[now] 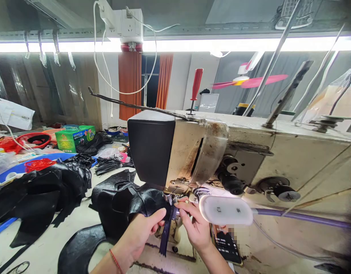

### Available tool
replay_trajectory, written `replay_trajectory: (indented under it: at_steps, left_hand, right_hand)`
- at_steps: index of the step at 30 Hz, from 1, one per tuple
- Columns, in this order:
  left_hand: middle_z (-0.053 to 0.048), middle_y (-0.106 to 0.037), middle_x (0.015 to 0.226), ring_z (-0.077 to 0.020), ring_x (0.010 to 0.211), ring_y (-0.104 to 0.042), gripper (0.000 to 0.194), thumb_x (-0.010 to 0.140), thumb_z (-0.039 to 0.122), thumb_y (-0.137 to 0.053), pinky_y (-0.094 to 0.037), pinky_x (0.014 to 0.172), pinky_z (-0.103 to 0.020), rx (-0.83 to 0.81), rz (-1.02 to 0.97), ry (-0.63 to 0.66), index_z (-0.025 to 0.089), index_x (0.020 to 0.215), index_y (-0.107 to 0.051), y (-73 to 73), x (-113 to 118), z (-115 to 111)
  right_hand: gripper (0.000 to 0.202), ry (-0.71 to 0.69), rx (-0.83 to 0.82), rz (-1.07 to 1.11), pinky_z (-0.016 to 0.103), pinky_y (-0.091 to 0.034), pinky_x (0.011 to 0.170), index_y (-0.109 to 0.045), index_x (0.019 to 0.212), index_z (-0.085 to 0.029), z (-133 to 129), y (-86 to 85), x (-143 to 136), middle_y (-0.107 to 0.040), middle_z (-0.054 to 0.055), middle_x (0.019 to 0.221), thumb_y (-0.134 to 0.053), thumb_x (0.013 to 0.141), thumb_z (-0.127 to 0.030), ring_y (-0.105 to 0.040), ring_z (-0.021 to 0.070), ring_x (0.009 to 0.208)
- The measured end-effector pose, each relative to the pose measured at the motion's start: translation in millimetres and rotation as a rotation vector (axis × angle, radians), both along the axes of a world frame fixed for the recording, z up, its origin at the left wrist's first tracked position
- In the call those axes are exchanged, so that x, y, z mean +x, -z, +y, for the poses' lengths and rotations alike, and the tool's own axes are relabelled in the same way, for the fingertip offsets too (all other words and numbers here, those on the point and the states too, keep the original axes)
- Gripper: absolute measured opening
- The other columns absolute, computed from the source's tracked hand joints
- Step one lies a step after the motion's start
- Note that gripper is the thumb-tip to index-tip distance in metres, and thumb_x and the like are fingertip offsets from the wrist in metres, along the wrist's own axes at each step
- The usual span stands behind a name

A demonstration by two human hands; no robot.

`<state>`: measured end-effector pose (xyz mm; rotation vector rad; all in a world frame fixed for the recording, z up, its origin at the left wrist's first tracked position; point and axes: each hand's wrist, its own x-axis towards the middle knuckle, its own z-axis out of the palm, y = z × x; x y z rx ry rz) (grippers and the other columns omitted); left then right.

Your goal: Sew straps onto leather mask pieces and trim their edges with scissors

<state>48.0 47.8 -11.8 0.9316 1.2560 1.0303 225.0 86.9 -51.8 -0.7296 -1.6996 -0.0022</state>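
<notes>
1. A black leather piece is gripped by the left hand, thumb on top, just left of the sewing machine head.
2. A dark strap is pinched at the needle area by the right hand fingertips — it hangs down between both hands.
3. A white lamp sits just beside the right hand.
4. More black leather pieces are heaped on the table, well to the left.

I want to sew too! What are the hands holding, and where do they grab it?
The left hand grips the black leather piece at its right edge. The right hand pinches near the dark strap under the sewing machine.
</notes>
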Motion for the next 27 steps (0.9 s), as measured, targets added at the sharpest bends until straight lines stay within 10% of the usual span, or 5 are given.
replay_trajectory:
  at_steps: [9,27]
  left_hand:
    - [0.007,-0.034,0.046,-0.0092,0.054,-0.022,0.062,0.033,0.068,-0.08,-0.02,0.057,-0.026,-0.114,-0.132,0.022,0.022,0.039,-0.04,-12.0,-2.2,-1.2]
    - [-0.001,-0.053,0.063,-0.0146,0.064,-0.041,0.047,0.059,0.06,-0.074,-0.034,0.068,-0.03,0.001,-0.163,0.052,0.015,0.059,-0.061,4.4,1.5,-2.6]
  right_hand:
    - [0.019,0.011,0.026,0.006,0.033,-0.059,0.074,-0.073,0.09,-0.02,-0.2,-3.3,-2.1,-0.075,0.008,0.083,-0.055,0.088,-0.024,-0.072,0.0219,0.079]
    - [0.016,0.045,0.06,-0.042,0.026,-0.057,0.07,-0.072,0.089,-0.021,-4.5,-14.3,-1.6,-0.074,0.003,0.081,-0.056,0.087,-0.021,-0.071,0.018,0.074]
